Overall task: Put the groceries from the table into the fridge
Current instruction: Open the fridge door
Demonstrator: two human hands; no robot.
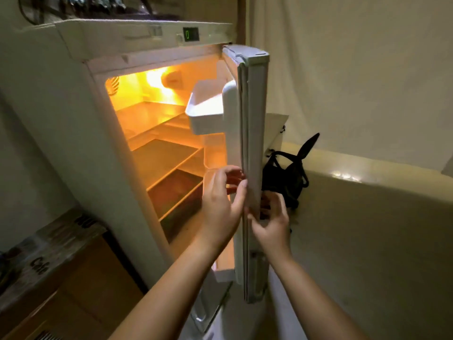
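Reaching to the open fridge (73, 99), I have my left hand (220, 204) on the inner side of the door (255, 143) edge, fingers loosely apart and touching it. My right hand (272, 222) is on the outer side, fingers curled toward the edge; I cannot tell whether they clamp it. Lit shelves (161, 158) show no groceries.

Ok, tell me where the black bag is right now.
In the head view, the black bag sits right of the open fridge door, on the pale counter behind it, just above the right hand.
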